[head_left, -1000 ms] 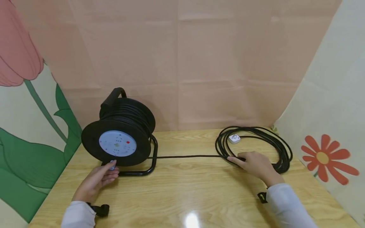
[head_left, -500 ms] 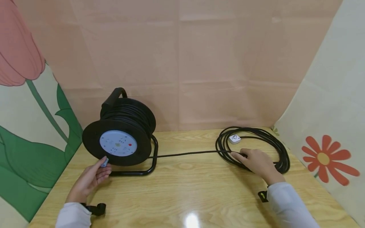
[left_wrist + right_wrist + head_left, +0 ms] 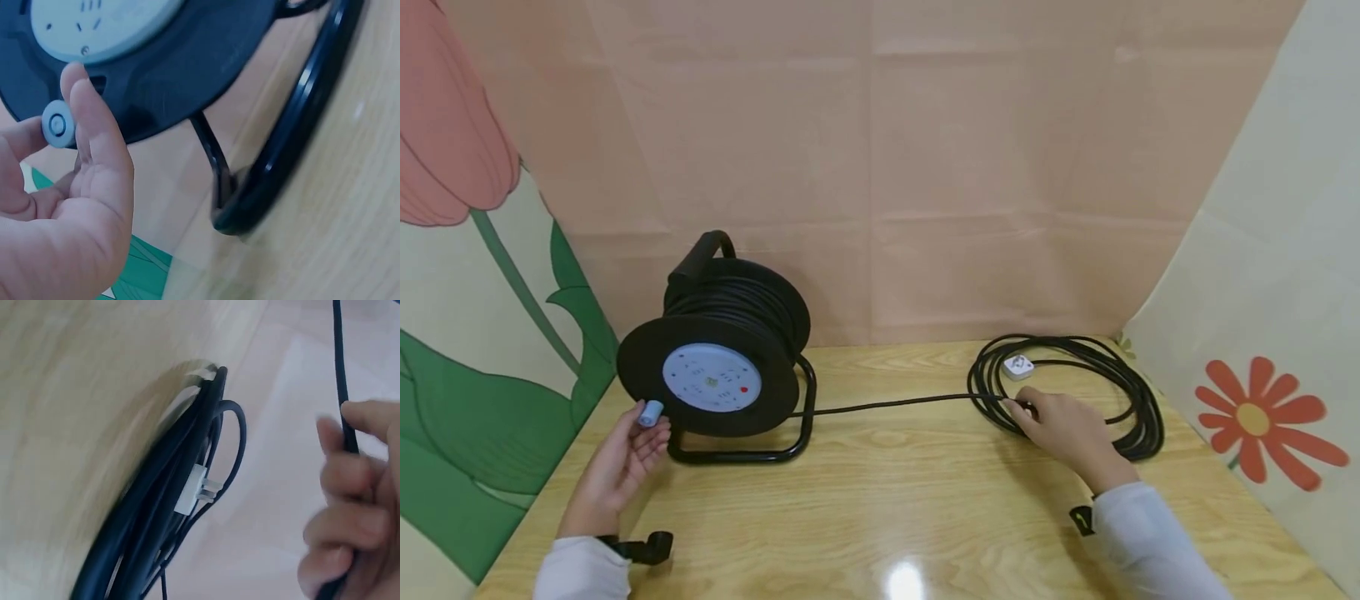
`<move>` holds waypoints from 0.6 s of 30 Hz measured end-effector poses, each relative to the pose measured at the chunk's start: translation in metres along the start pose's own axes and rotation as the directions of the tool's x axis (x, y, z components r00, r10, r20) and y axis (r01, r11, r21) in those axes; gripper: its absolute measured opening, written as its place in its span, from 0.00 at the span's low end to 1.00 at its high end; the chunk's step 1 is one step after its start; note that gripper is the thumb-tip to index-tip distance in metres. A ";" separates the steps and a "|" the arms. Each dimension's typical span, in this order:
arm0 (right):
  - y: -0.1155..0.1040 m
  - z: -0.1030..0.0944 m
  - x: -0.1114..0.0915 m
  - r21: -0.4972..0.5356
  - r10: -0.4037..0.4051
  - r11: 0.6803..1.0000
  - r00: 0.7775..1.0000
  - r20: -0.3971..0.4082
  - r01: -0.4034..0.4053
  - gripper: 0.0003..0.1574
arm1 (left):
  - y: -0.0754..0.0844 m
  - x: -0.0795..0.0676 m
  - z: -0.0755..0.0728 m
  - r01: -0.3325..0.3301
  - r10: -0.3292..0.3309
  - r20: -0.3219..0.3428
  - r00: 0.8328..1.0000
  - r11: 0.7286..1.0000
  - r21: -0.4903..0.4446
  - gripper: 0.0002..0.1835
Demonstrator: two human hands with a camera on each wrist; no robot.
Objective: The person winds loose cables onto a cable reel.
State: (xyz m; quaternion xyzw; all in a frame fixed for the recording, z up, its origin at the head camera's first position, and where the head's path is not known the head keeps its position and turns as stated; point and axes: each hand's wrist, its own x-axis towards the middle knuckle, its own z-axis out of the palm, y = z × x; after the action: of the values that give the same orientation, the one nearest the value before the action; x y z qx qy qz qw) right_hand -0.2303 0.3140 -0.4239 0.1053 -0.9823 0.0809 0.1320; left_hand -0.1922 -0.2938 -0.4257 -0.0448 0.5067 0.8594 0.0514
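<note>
A black cable reel (image 3: 640,358) with a pale blue socket face stands at the left of the table on its tubular frame. At the lower left of its disc, my left hand (image 3: 617,467) pinches the small light-blue crank knob (image 3: 651,413) between thumb and fingers; the left wrist view shows the round end of this knob (image 3: 59,124). Black cable (image 3: 887,405) runs from the reel rightward into my right hand (image 3: 1063,429), whose fingers curl round it. The right wrist view shows this cable (image 3: 339,356) passing through the fingers, beside the loose coil (image 3: 169,469).
On the right of the table lies the cable coil (image 3: 1142,408), with a white plug (image 3: 1018,367) inside its loops. A pinkish sheet (image 3: 925,167) hangs behind the table (image 3: 820,517). Flower-printed panels (image 3: 1270,275) stand at both sides.
My left hand has moved leftward and slightly up with the knob, and the reel's face has turned a little clockwise. The right hand holds the cable slightly higher.
</note>
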 end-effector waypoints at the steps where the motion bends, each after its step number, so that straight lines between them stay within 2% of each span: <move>1: -0.001 0.000 0.000 -0.029 0.004 1.000 1.000 -0.023 -0.005 0.23 | 0.002 -0.001 0.001 -0.008 0.008 0.004 1.000 1.000 -0.019 0.19; 3: -0.005 -0.001 0.002 -0.057 0.016 0.998 0.999 -0.050 -0.019 0.30 | 0.004 -0.002 0.002 -0.021 0.021 0.006 1.000 0.998 -0.053 0.17; 5: -0.007 -0.001 0.004 -0.062 0.028 0.998 0.999 -0.046 -0.031 0.32 | 0.006 -0.003 0.004 -0.026 0.026 0.004 1.000 0.997 -0.073 0.16; 7: -0.009 -0.002 0.007 -0.039 0.029 0.999 0.999 -0.013 -0.030 0.29 | 0.008 -0.004 0.005 -0.031 0.031 0.002 1.000 0.995 -0.092 0.16; 11: -0.011 -0.001 0.009 0.018 0.016 1.000 0.998 0.065 -0.017 0.17 | 0.010 -0.006 0.007 -0.044 0.045 0.006 0.999 0.989 -0.142 0.16; 14: -0.010 0.001 0.009 0.033 -0.021 0.999 0.998 0.067 0.019 0.12 | 0.013 -0.006 0.008 -0.064 0.067 0.014 0.998 0.983 -0.169 0.15; 18: -0.012 0.004 0.010 0.010 -0.061 0.998 0.998 -0.001 0.061 0.13 | 0.017 -0.006 0.011 -0.085 0.088 0.012 0.996 0.982 -0.169 0.15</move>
State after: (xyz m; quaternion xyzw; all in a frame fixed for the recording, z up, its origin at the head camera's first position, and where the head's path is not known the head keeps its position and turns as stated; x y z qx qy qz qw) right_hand -0.2384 0.3001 -0.4234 0.1357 -0.9782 0.0817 0.1343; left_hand -0.1885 -0.2930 -0.4048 -0.0185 0.4333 0.9009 0.0149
